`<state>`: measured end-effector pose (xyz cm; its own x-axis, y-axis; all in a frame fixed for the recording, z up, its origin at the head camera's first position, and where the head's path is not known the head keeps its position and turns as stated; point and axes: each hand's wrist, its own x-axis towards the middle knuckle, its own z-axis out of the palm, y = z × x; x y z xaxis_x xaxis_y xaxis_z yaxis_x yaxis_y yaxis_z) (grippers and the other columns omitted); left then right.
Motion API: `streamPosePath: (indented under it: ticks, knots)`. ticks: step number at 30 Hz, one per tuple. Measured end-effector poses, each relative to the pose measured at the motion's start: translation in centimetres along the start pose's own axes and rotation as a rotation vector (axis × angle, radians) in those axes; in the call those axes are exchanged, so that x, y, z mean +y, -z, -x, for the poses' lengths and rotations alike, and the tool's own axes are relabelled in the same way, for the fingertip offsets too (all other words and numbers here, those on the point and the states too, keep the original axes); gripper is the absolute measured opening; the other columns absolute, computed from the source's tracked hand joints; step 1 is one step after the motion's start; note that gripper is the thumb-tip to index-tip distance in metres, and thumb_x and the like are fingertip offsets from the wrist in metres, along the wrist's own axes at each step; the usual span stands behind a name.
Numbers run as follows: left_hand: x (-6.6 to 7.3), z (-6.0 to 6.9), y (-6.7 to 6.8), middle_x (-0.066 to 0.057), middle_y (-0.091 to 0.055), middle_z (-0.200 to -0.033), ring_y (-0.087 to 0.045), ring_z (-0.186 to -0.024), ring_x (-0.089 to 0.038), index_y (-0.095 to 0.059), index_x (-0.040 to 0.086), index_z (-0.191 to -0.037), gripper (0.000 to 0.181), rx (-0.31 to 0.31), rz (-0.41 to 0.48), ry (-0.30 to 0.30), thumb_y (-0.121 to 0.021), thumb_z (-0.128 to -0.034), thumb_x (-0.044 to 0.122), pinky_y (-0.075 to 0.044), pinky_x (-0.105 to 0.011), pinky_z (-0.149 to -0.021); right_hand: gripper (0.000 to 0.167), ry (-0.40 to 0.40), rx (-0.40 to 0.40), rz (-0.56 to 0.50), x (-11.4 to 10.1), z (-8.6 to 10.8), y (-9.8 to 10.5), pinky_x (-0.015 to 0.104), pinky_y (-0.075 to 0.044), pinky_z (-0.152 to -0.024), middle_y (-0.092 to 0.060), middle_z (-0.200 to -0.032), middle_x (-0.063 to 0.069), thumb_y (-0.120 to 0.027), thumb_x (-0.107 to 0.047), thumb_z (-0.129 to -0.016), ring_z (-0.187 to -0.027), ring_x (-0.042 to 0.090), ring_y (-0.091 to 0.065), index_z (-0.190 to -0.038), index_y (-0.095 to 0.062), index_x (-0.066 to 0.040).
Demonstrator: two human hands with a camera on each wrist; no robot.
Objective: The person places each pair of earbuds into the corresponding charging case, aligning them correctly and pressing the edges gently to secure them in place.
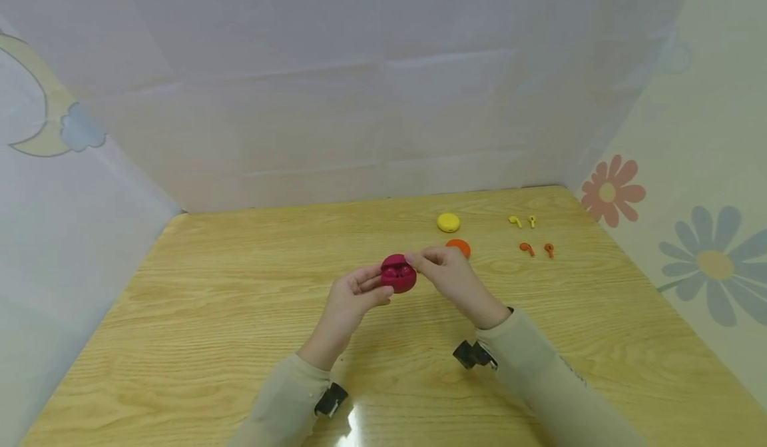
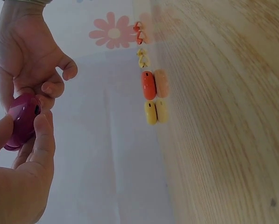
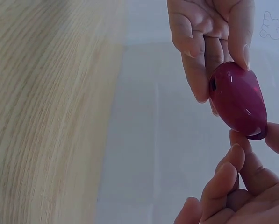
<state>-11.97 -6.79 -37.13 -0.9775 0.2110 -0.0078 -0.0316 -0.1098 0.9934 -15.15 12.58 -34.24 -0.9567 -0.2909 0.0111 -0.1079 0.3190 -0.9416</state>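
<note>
A magenta earbud case (image 1: 399,280) is held up over the table with its lid raised; two matching rounded earbuds seem to sit inside. My left hand (image 1: 350,298) grips the case from its left side between thumb and fingers, as the left wrist view of the case (image 2: 25,116) also shows. On the other side, my right hand (image 1: 452,275) pinches the lid's edge with thumb and forefinger. In the right wrist view, the glossy back of the case (image 3: 239,98) lies between the left hand (image 3: 209,32) and the right hand (image 3: 251,186).
Behind the right hand, an orange case (image 1: 459,248) and a yellow case (image 1: 448,222) lie on the wooden table (image 1: 240,287). Farther right are a pair of yellow earbuds (image 1: 516,221) and a pair of orange earbuds (image 1: 526,248). Pale patterned sheets (image 1: 359,100) wall the table's back and sides.
</note>
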Motion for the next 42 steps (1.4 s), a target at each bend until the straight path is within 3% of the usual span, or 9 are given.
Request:
streamPosePath:
  ticks: [7,14,22,42]
  knots:
    - [0.0,-0.1,0.1,-0.025,-0.062,-0.122,-0.065,-0.101,-0.016,-0.052,-0.013,-0.129,0.04,0.005,0.008,0.004,-0.062,-0.0922,0.0,-0.054,-0.027,-0.082,0.032,0.044,0.002,0.002,0.2,0.0,-0.1,0.044,-0.04,-0.09,-0.07,-0.101,0.01,-0.057,-0.025,-0.099,-0.099,0.025,-0.056,-0.107,-0.069,0.004]
    - [0.1,-0.3,0.2,-0.025,-0.062,-0.122,-0.065,-0.101,-0.017,-0.053,-0.013,-0.129,0.039,0.015,0.009,0.009,-0.062,-0.0928,0.001,-0.055,-0.029,-0.082,0.026,0.094,0.019,0.055,0.3,0.1,-0.4,0.036,-0.04,-0.079,-0.07,-0.1,0.007,-0.059,-0.023,-0.098,-0.095,0.022,-0.054,-0.106,-0.069,0.0]
    - [0.2,-0.3,0.6,-0.024,-0.062,-0.123,-0.065,-0.106,-0.022,-0.053,-0.012,-0.128,0.039,0.02,0.012,0.012,-0.062,-0.0933,0.003,-0.055,-0.031,-0.083,0.017,0.197,0.054,0.116,0.7,0.1,-0.9,0.035,-0.042,-0.077,-0.069,-0.099,0.006,-0.063,-0.015,-0.095,-0.092,0.022,-0.053,-0.104,-0.07,-0.002]
    - [-0.1,-0.5,1.0,-0.023,-0.064,-0.119,-0.065,-0.099,-0.018,-0.054,-0.012,-0.127,0.038,0.028,0.042,-0.01,-0.062,-0.0923,0.002,-0.055,-0.033,-0.083,0.022,0.195,0.013,0.131,1.2,0.0,-0.7,0.035,-0.043,-0.075,-0.07,-0.096,0.006,-0.065,-0.017,-0.095,-0.087,0.021,-0.054,-0.107,-0.07,0.0]
